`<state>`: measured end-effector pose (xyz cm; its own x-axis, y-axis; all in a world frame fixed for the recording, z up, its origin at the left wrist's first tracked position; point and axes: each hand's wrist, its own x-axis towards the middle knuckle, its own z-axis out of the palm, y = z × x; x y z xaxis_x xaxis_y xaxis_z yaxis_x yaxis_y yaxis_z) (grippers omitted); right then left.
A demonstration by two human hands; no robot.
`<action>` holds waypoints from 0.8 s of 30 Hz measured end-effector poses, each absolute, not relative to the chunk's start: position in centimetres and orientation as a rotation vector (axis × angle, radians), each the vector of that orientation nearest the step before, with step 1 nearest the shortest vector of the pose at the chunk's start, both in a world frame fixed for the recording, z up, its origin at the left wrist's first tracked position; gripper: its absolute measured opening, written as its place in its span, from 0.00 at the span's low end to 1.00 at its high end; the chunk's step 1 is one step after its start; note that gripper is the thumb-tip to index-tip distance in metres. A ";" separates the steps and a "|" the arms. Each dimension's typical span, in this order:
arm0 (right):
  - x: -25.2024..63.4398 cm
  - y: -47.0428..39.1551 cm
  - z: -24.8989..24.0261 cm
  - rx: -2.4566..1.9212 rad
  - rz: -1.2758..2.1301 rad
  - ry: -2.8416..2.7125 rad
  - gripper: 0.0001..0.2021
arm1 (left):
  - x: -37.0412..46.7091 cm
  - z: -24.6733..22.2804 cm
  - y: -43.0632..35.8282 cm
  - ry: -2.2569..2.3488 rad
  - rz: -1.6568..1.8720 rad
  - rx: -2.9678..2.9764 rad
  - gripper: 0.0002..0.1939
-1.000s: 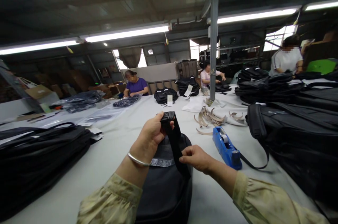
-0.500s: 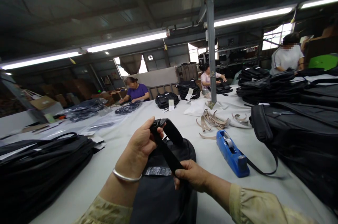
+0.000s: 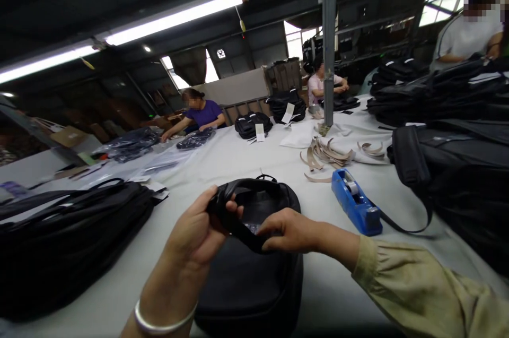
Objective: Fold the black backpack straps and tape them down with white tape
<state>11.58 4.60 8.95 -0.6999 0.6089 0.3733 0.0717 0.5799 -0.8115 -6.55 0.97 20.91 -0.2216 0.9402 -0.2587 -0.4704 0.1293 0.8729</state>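
Note:
A black backpack lies on the white-covered table in front of me. My left hand is closed around its black strap, above the bag's upper left side. On the strap's lower end, over the middle of the bag, my right hand has its thumb and fingers pinched. Between the two hands the strap sags in a curve. A clear shiny patch shows on the bag behind my right fingertips.
To the right are a blue tape dispenser, beige strips and piled black bags. More black bags lie at left. A grey post stands beyond. Several people work across the table.
My left hand has moved down and left with the strap, and my right hand has risen slightly. The strap hangs slacker than before. The head view has tilted down.

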 end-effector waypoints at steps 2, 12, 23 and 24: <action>11.4 4.2 9.5 -0.544 0.952 -2.197 0.08 | -6.3 21.7 2.1 1.099 1.444 0.576 0.08; 11.4 5.6 10.6 -0.789 1.735 -1.817 0.20 | -4.9 23.6 4.4 1.109 1.433 0.652 0.06; 10.5 7.1 7.8 -1.127 0.665 -2.283 0.05 | -6.4 19.1 -0.5 1.293 1.297 0.714 0.05; 10.6 6.9 7.1 -1.166 0.521 -2.281 0.06 | -6.6 18.1 -1.6 1.319 1.283 0.685 0.04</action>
